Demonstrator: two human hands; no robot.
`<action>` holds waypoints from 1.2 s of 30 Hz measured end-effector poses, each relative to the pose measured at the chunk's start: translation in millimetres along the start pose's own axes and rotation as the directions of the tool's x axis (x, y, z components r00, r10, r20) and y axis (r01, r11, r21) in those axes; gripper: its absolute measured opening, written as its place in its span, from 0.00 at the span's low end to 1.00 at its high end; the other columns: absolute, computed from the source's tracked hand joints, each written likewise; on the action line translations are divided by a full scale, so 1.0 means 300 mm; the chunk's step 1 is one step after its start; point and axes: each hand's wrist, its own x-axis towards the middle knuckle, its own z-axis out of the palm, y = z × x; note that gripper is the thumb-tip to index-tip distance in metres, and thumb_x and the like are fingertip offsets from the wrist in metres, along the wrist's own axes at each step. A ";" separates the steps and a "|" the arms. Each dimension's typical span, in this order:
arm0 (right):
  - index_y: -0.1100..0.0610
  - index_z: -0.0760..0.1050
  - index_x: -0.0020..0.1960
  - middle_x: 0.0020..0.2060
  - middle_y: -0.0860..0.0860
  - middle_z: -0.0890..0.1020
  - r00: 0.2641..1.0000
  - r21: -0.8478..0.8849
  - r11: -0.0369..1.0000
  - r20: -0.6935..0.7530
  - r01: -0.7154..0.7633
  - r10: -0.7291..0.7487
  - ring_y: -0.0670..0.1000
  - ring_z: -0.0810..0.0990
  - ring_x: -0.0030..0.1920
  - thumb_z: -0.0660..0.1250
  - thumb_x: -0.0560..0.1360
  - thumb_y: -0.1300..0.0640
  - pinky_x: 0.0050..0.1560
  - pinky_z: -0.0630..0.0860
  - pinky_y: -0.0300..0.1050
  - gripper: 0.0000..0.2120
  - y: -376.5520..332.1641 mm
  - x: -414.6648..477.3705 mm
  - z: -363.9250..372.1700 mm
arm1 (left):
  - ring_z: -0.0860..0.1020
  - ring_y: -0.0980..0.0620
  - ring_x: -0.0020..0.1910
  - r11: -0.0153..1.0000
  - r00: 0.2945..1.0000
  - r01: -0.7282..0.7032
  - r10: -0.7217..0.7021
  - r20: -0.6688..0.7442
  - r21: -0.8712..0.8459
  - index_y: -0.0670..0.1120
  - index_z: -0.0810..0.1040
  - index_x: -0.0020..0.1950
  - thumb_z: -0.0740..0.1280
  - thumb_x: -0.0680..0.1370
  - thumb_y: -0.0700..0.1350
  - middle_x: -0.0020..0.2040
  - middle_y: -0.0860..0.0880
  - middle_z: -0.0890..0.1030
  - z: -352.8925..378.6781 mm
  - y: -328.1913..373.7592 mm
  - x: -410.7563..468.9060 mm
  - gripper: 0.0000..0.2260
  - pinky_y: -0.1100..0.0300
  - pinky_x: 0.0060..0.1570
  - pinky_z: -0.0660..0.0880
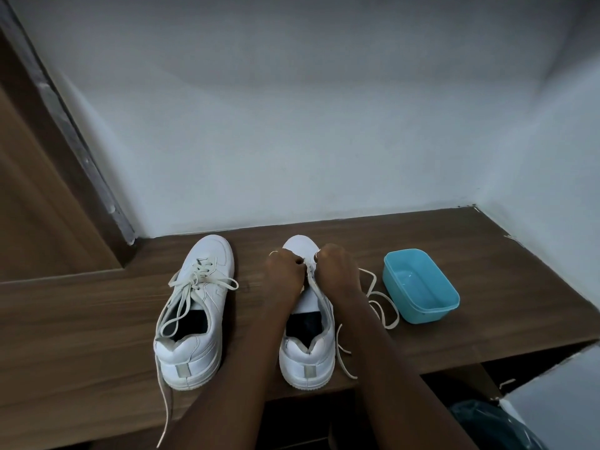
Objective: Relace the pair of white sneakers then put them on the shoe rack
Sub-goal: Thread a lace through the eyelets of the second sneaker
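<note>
One shoe, the left sneaker (198, 306), looks threaded but untied. On the right sneaker (308, 349), left hand (281, 271) and right hand (334, 271) pinch its lace (373, 279) at the far eyelets; lacing and racking remain.

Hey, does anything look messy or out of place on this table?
The left sneaker has an untied lace hanging over the table edge. The right sneaker has its loose lace sprawled toward the blue tub. Nothing looks spilled or damaged.
</note>
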 end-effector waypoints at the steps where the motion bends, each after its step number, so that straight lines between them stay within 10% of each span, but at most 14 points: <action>1: 0.64 0.77 0.51 0.51 0.57 0.78 1.000 -0.003 1.000 0.008 0.017 -0.017 0.56 0.78 0.52 0.56 0.76 0.66 0.41 0.64 0.42 0.11 0.000 0.003 0.004 | 0.69 0.51 0.36 1.000 1.000 -0.010 0.010 0.000 0.007 0.44 0.78 0.34 0.63 0.73 0.40 0.29 0.50 0.67 0.000 -0.001 0.000 0.09 0.58 0.29 0.56; 7: 0.61 0.79 0.55 0.51 0.57 0.78 0.997 -0.008 0.997 -0.009 0.072 -0.072 0.56 0.78 0.51 0.57 0.77 0.66 0.42 0.66 0.43 0.14 0.031 0.005 0.008 | 0.77 0.48 0.47 0.999 0.999 -0.032 0.032 -0.017 -0.037 0.43 0.85 0.44 0.63 0.72 0.39 0.44 0.45 0.81 0.020 -0.008 0.012 0.10 0.56 0.43 0.70; 17: 0.62 0.80 0.49 0.47 0.57 0.77 0.996 0.166 0.982 -0.004 0.084 -0.085 0.58 0.76 0.48 0.61 0.75 0.63 0.44 0.70 0.47 0.09 0.008 0.013 0.002 | 0.78 0.46 0.46 0.989 0.997 0.035 -0.045 -0.062 -0.145 0.46 0.81 0.36 0.64 0.72 0.39 0.43 0.43 0.82 0.012 0.010 -0.016 0.08 0.53 0.42 0.71; 36: 0.58 0.83 0.49 0.47 0.55 0.83 0.993 0.347 0.930 0.044 -0.117 0.108 0.55 0.80 0.49 0.62 0.74 0.63 0.47 0.75 0.46 0.11 0.021 0.016 0.025 | 0.72 0.46 0.61 0.994 0.991 0.100 -0.095 -0.099 0.052 0.44 0.75 0.64 0.59 0.79 0.42 0.62 0.45 0.73 0.045 0.028 -0.033 0.14 0.55 0.46 0.72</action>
